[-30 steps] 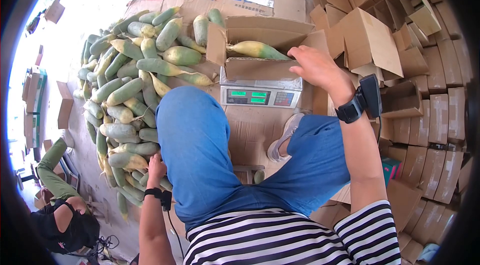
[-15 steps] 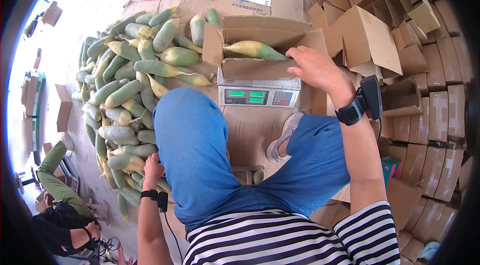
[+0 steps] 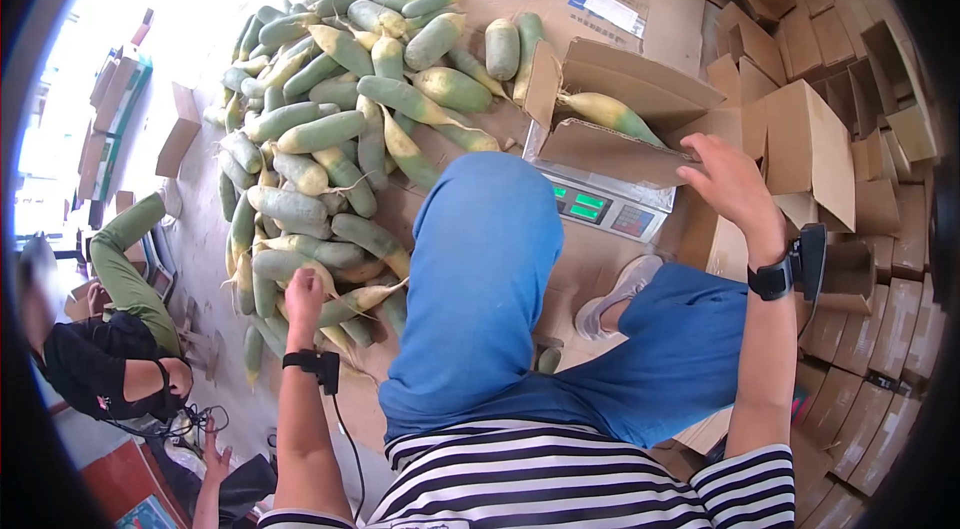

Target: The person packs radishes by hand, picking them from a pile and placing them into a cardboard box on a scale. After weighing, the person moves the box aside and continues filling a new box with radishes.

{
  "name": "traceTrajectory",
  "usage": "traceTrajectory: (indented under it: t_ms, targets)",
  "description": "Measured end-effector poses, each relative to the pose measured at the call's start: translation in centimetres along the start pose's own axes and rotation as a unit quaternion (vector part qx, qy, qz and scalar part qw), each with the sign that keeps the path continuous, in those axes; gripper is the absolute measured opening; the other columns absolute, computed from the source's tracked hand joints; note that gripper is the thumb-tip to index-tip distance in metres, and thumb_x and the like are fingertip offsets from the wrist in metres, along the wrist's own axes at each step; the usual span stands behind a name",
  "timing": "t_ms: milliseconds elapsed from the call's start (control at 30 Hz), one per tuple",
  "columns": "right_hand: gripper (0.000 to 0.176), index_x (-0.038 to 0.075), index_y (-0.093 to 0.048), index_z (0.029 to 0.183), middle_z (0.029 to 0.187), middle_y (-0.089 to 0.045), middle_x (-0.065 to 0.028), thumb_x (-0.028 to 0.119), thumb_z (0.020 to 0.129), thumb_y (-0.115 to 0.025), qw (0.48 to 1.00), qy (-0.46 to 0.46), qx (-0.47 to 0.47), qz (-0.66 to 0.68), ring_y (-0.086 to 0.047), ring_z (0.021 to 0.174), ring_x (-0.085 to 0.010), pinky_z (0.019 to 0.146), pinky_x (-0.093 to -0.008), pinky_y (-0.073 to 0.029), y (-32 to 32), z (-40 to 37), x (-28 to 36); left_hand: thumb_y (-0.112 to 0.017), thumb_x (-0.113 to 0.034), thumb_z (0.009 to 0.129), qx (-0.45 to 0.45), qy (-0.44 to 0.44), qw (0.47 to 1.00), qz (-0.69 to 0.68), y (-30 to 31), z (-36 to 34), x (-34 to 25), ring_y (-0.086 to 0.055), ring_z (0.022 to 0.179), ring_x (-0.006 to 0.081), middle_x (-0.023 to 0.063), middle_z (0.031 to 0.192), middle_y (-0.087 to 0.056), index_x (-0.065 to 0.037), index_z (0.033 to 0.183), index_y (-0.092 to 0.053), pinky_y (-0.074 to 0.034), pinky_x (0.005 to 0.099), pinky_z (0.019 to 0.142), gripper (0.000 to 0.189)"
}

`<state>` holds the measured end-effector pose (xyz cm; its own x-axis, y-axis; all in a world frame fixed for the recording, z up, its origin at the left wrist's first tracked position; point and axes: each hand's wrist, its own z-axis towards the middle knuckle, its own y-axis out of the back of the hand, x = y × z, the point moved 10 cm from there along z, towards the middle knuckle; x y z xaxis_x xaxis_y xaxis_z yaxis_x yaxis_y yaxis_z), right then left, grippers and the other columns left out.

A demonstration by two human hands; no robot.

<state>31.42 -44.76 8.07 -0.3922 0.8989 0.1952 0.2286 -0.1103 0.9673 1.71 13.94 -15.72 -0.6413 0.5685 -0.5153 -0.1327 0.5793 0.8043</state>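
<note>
My left hand (image 3: 304,297) is closed around the leaf end of a green radish (image 3: 352,303), whose pale root tip points right across the pile (image 3: 290,174). Just beyond my fingers lies another long radish (image 3: 282,265) with a yellowish end. Over on the right, my right hand (image 3: 732,181) has its thumb and fingers apart at the near right edge of an open cardboard box (image 3: 610,151). One green and yellow radish (image 3: 612,115) lies inside that box. Beneath the box stands a digital scale (image 3: 600,209) with green lit displays.
Stacked cardboard boxes (image 3: 885,329) fill the right side, with an open box (image 3: 808,154) near my right hand. Flattened cardboard (image 3: 660,14) covers the floor behind the scale. A person in green trousers (image 3: 135,259) sits at the left. My knee (image 3: 490,229) stands between pile and scale.
My view has swung left, so things appear farther right. My left hand has moved left over the pile and now holds a radish. My right hand stays by the box with fingers spread.
</note>
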Motion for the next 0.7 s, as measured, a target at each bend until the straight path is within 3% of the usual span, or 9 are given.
traceTrajectory:
  t_ms: [100, 233, 333, 400, 467, 533, 600, 700]
  targets:
    - [0.032, 0.006, -0.055, 0.112, 0.106, -0.061, -0.0149, 0.023, 0.086, -0.063, 1.0, 0.003, 0.02, -0.019, -0.057, 0.101, -0.0347, 0.083, -0.0433, -0.046, -0.8, 0.2, -0.2, -0.058, -0.015, 0.087, -0.092, 0.013, 0.99, 0.106, 3.8, -0.9, -0.7, -0.066, 0.083, 0.0334, 0.018, 0.09, -0.068, -0.003, 0.097, -0.062, -0.051, 0.0418, 0.074, 0.017]
    - [0.034, 0.006, -0.054, 0.113, 0.108, -0.06, -0.0152, 0.022, 0.085, -0.064, 1.0, -0.003, 0.019, -0.005, -0.057, 0.101, -0.0354, 0.083, -0.0434, -0.046, -1.0, 0.4, -0.4, -0.057, -0.015, 0.087, -0.11, 0.008, 0.989, 0.103, 3.7, -1.5, -0.1, -0.066, 0.082, 0.0339, 0.0173, 0.089, -0.068, -0.003, 0.098, -0.062, -0.051, 0.0418, 0.073, 0.017]
    - [0.034, 0.006, -0.055, 0.114, 0.107, -0.06, -0.0155, 0.022, 0.085, -0.064, 0.999, -0.002, 0.027, -0.018, -0.057, 0.1, -0.0355, 0.083, -0.0433, -0.047, -1.1, 0.5, -0.1, -0.058, -0.015, 0.086, -0.117, -0.047, 0.984, 0.126, 1.6, -2.9, -1.5, -0.065, 0.087, 0.0333, 0.0178, 0.091, -0.067, -0.004, 0.099, -0.062, -0.05, 0.0418, 0.076, 0.018]
    - [0.034, 0.006, -0.055, 0.115, 0.107, -0.06, -0.0157, 0.022, 0.085, -0.064, 0.999, -0.007, 0.03, -0.025, -0.057, 0.1, -0.0355, 0.083, -0.0432, -0.047, -1.1, 0.7, 0.0, -0.059, -0.013, 0.082, 0.007, -0.085, 0.978, 0.188, -3.1, -4.1, -2.9, -0.062, 0.091, 0.034, 0.0159, 0.095, -0.065, -0.005, 0.102, -0.062, -0.05, 0.0424, 0.076, 0.022]
    - [0.035, 0.006, -0.055, 0.115, 0.106, -0.06, -0.0158, 0.022, 0.085, -0.064, 0.999, -0.002, 0.029, -0.023, -0.057, 0.1, -0.0355, 0.083, -0.0429, -0.047, -1.1, 0.8, 0.1, -0.062, -0.014, 0.077, 0.054, -0.199, 0.936, 0.285, -6.4, -5.8, -4.2, -0.059, 0.091, 0.0347, 0.0137, 0.099, -0.062, -0.008, 0.105, -0.062, -0.049, 0.0448, 0.075, 0.029]
    - [0.035, 0.006, -0.055, 0.115, 0.106, -0.06, -0.0157, 0.022, 0.085, -0.064, 0.999, 0.006, 0.024, -0.035, -0.057, 0.1, -0.0355, 0.083, -0.0428, -0.047, -1.0, 0.7, 0.3, -0.06, -0.015, 0.078, 0.068, -0.188, 0.915, 0.351, -7.9, -6.0, -3.9, -0.057, 0.093, 0.0311, 0.0105, 0.098, -0.061, -0.008, 0.107, -0.062, -0.048, 0.043, 0.074, 0.03]
    - [0.034, 0.006, -0.055, 0.114, 0.105, -0.06, -0.0155, 0.022, 0.085, -0.065, 0.999, 0.014, 0.02, -0.046, -0.057, 0.1, -0.0354, 0.082, -0.0427, -0.047, -1.0, 0.7, 0.6, -0.055, -0.016, 0.082, 0.034, -0.173, 0.856, 0.487, -9.5, -5.5, -2.4, -0.056, 0.097, 0.0268, 0.0082, 0.097, -0.062, -0.007, 0.106, -0.061, -0.045, 0.0394, 0.079, 0.027]
    - [0.034, 0.006, -0.055, 0.113, 0.103, -0.06, -0.0158, 0.022, 0.085, -0.065, 0.999, 0.014, 0.013, -0.049, -0.058, 0.098, -0.0359, 0.081, -0.0432, -0.047, -1.1, 0.9, 0.6, -0.052, -0.017, 0.083, 0.056, -0.19, 0.821, 0.535, -11.7, -4.5, -2.2, -0.054, 0.098, 0.023, 0.0049, 0.093, -0.063, -0.01, 0.095, -0.065, -0.04, 0.0358, 0.08, 0.019]
